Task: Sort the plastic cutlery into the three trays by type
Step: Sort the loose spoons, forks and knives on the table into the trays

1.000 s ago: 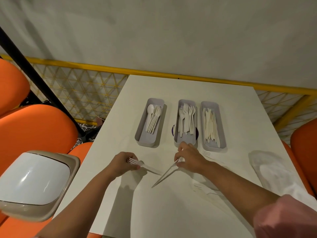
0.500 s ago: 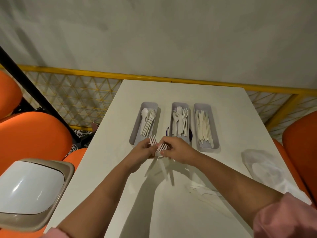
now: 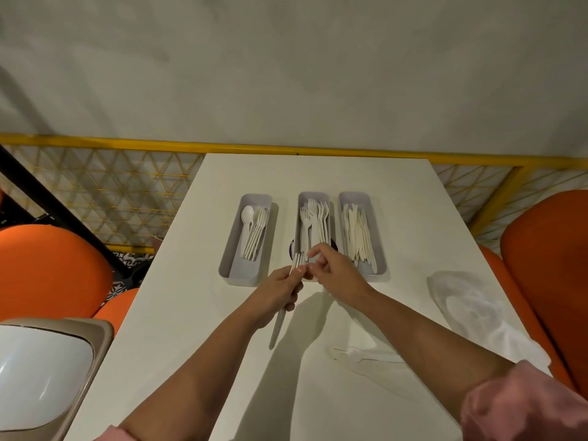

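Just before the middle tray (image 3: 313,195), the left hand (image 3: 276,294) grips forks (image 3: 280,323); whether the right hand (image 3: 337,273) pinches anything, I cannot tell. Much looks sorted; loose pieces (image 3: 359,358) lie nearer on the table (image 3: 191,313).

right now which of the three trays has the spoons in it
The left tray, standing apart from the other two: spoons lie in it. The middle tray holds forks, the right tray knives.

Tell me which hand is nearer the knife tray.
Right. The right hand is just beside the knife tray, at its near end; the left hand lies farther left, holding forks.
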The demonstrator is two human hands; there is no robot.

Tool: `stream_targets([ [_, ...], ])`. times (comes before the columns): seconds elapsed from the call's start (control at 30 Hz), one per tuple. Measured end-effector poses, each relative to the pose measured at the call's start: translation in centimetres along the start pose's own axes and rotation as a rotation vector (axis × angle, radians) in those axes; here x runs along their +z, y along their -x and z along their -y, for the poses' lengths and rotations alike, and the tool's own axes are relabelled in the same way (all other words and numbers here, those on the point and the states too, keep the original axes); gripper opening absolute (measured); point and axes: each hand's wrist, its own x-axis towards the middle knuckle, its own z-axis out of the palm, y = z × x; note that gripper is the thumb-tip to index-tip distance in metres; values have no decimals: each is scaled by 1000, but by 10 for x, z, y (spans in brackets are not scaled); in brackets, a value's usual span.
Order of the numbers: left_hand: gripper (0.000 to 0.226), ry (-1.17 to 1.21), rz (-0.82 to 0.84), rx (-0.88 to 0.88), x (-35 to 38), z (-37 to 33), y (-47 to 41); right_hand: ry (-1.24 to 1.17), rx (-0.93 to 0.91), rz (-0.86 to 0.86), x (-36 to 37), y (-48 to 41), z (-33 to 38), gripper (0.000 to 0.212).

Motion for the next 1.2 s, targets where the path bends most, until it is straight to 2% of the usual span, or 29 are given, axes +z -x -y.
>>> stream_targets([
  [0.1, 35, -3, 0, -16, 5, -1, -3, 116, 49, -20, -19, 2, -25, 17],
  [0.2, 36, 1, 8, -29, 8, 1, -6, 344, 189, 62, -41, 7, -62, 38],
  [0.3, 36, 22, -6, -39, 13, 3, -9, 630, 370, 127, -50, 16, -100, 20],
  [0.4, 35, 54, -22, -57, 18, 4, -11, 749, 392, 126, -50, 28, -116, 26],
  [0.5, 35, 52, -36, -69, 21, 6, -14, 781, 385, 128, -47, 33, -120, 31],
  [0.77, 34, 45, -52, -72, 25, 8, -16, 756, 382, 91, -43, 33, -124, 29],
  [1.13, 36, 32, -48, -90, 24, 14, -19, 766, 351, 318, -47, 30, -117, 41],
  [1.2, 36, 30, -45, -91, 24, 14, -20, 741, 354, 344, -47, 29, -114, 34],
])
